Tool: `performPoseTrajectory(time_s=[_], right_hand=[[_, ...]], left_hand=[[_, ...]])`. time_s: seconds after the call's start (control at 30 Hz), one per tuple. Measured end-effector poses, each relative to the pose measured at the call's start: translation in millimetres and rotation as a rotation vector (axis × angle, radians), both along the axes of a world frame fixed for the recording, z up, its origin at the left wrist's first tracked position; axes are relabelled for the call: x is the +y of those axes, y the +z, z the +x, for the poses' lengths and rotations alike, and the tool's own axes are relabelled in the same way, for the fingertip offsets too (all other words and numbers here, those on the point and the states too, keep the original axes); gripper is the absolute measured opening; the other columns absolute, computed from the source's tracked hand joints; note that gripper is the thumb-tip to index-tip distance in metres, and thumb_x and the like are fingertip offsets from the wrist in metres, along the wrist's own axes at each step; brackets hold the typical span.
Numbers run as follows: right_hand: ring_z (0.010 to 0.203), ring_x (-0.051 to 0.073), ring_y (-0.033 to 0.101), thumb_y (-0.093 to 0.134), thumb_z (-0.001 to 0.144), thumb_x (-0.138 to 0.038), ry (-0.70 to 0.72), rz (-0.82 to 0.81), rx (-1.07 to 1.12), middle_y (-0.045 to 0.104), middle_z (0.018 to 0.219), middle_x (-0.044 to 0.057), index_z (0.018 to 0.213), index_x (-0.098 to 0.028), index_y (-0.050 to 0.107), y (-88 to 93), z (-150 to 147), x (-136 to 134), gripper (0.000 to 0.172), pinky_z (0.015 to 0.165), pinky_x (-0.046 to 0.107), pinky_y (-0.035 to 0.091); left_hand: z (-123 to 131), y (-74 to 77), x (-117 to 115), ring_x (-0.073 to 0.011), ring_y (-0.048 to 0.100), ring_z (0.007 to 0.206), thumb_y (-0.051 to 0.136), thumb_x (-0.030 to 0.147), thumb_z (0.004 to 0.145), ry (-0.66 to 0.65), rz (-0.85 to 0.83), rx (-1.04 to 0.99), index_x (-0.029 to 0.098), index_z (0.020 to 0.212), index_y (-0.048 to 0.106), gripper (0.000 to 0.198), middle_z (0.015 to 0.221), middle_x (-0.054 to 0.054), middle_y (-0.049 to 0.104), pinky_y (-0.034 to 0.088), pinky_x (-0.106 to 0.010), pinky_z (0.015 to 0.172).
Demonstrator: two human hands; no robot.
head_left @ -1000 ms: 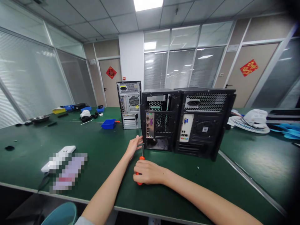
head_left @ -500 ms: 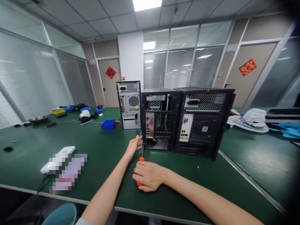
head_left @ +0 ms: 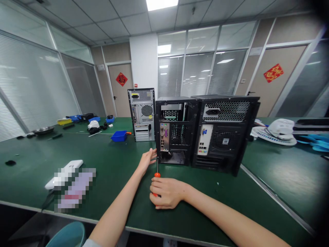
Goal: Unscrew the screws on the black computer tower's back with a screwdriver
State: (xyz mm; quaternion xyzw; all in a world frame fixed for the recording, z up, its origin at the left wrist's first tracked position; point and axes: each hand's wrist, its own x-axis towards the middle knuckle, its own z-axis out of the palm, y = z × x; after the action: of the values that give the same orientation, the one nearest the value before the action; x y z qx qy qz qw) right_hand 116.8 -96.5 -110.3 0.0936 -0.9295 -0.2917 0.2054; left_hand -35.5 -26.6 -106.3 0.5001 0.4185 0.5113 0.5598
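My right hand (head_left: pixel 166 192) is wrapped round the orange handle of a screwdriver (head_left: pixel 157 175). Its thin metal shaft points away from me, and the tip meets the lower left rear edge of a black computer case (head_left: pixel 175 157). Whether the tip sits in a screw is too small to tell. My left hand (head_left: pixel 148 159) rests against the left side of that same case, fingers stretched out. Through the case's open back show a silver port panel (head_left: pixel 164 137) and bare slots. A second black computer case (head_left: pixel 226 137) stands close on its right.
Behind stands a grey computer tower (head_left: pixel 144 116), with a blue tray (head_left: pixel 119 136) to its left. A white device (head_left: pixel 64 174) and a blurred purple item (head_left: pixel 77 188) lie at the near left. A white fan (head_left: pixel 280 132) is at the right. A teal bin (head_left: pixel 67 236) is below the table edge.
My right hand has shifted slightly to the right and turned on the screwdriver handle, hiding more of it. My left hand has stayed against the case.
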Motion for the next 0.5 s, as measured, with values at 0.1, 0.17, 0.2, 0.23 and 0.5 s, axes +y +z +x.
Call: performPoseTrajectory(time_s=[0.1, 0.17, 0.2, 0.23, 0.5], right_hand=[[0.067, 0.016, 0.051, 0.037, 0.09, -0.041, 0.031, 0.015, -0.016, 0.054, 0.077, 0.004, 0.095, -0.015, 0.055, -2.0, 2.0, 0.6, 0.032, 0.077, 0.035, 0.042], [0.063, 0.015, 0.049, 0.037, 0.09, -0.04, 0.031, 0.02, -0.014, 0.052, 0.073, 0.002, 0.093, -0.016, 0.055, -1.6, 2.5, 0.7, 0.031, 0.074, 0.034, 0.042], [0.063, 0.015, 0.049, 0.037, 0.09, -0.04, 0.023, 0.021, -0.009, 0.051, 0.072, 0.002, 0.094, -0.016, 0.055, -0.8, 2.3, 0.6, 0.03, 0.072, 0.034, 0.042], [0.062, 0.015, 0.048, 0.037, 0.09, -0.04, 0.012, 0.021, 0.0, 0.051, 0.071, 0.002, 0.095, -0.016, 0.055, 0.2, 1.9, 0.4, 0.031, 0.071, 0.033, 0.042], [0.065, 0.014, 0.05, 0.04, 0.093, -0.045, -0.032, 0.043, 0.047, 0.054, 0.075, 0.003, 0.097, -0.015, 0.054, 2.0, -4.6, -5.0, 0.034, 0.076, 0.034, 0.041]], left_hand=[[-0.2, 0.5, -1.0, -0.0265, 0.054, 0.121, 0.043, 0.049, 0.091, -0.007, 0.007, 0.007, 0.016, 0.118, 0.062, 0.046, 0.131, -0.015, 0.056, 0.041, -0.045, 0.1], [-0.4, 0.4, -1.3, -0.0266, 0.054, 0.121, 0.043, 0.05, 0.091, -0.01, 0.008, 0.009, 0.016, 0.118, 0.062, 0.047, 0.13, -0.014, 0.057, 0.041, -0.045, 0.101], [-0.5, 0.3, -1.3, -0.0267, 0.054, 0.121, 0.044, 0.051, 0.09, -0.009, 0.008, 0.009, 0.017, 0.118, 0.062, 0.047, 0.13, -0.014, 0.057, 0.041, -0.045, 0.101], [-0.5, 0.1, -1.2, -0.0267, 0.054, 0.121, 0.045, 0.051, 0.09, -0.01, 0.008, 0.009, 0.017, 0.117, 0.062, 0.047, 0.13, -0.014, 0.057, 0.042, -0.045, 0.1], [0.0, -3.0, 1.1, -0.0267, 0.053, 0.122, 0.044, 0.047, 0.091, -0.001, 0.006, 0.003, 0.017, 0.117, 0.063, 0.043, 0.13, -0.014, 0.057, 0.042, -0.045, 0.1]])
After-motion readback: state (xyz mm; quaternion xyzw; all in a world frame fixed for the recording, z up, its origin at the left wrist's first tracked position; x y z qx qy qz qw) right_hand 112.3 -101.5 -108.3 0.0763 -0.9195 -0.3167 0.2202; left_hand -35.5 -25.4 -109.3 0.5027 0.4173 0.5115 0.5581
